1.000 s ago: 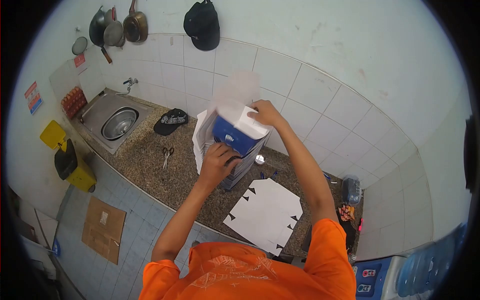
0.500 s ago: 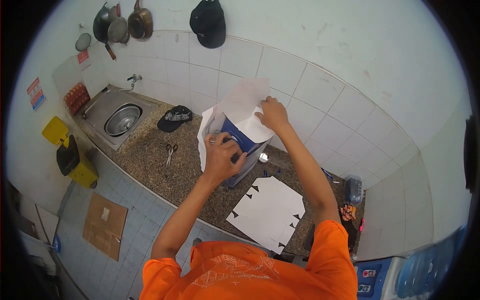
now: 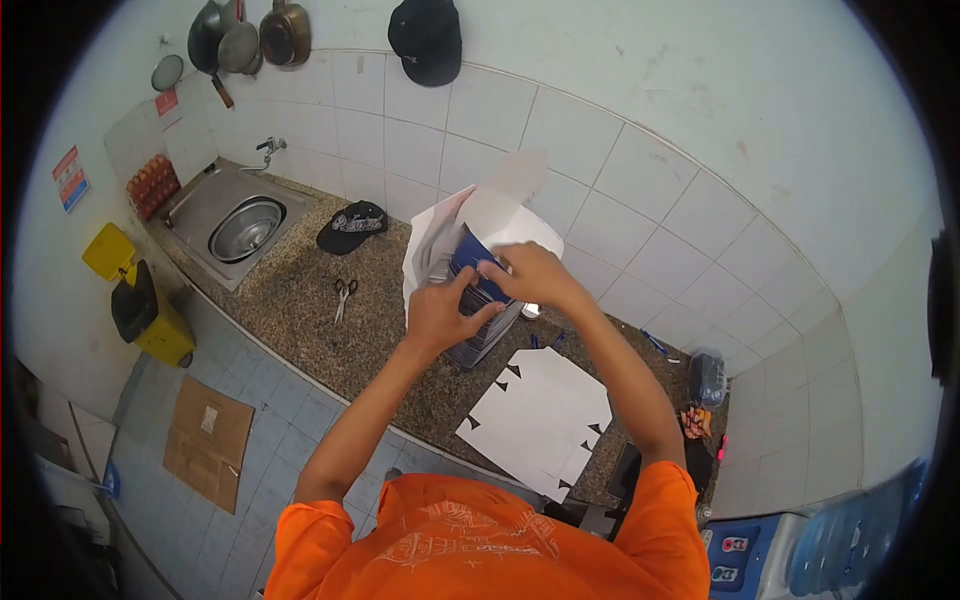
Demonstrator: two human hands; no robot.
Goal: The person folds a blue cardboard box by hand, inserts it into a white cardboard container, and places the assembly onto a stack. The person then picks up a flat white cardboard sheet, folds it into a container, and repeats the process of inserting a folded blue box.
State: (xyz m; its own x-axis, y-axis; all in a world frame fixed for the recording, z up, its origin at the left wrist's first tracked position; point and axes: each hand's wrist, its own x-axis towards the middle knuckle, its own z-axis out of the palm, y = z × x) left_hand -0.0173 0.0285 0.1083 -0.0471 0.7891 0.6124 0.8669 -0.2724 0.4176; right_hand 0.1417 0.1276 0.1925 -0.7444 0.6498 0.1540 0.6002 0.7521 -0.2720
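A blue and grey printed box (image 3: 480,352) stands on the counter, with large white paper sheets or flaps (image 3: 515,183) rising from its top. My left hand (image 3: 445,318) is on its near left side, thumb and fingers bent around the upper edge. My right hand (image 3: 535,275) reaches over from the right, its fingers closed at the blue panel (image 3: 468,250), close to the left fingertips. The hands hide part of the panel, so its exact edge cannot be made out. A white cut-out sheet (image 3: 540,420) with dark notches lies in front of the box.
Scissors (image 3: 344,298) and a black cap (image 3: 352,228) lie on the granite counter (image 3: 290,310), left of the box. Farther left is a steel sink (image 3: 205,185). Blue pens (image 3: 654,342) and a clear container (image 3: 707,378) are at the right. The tiled wall (image 3: 640,220) rises close behind.
My right hand has left the raised white flap and come down and left to the blue panel. My left hand has shifted slightly, its fingers now beside the right ones.
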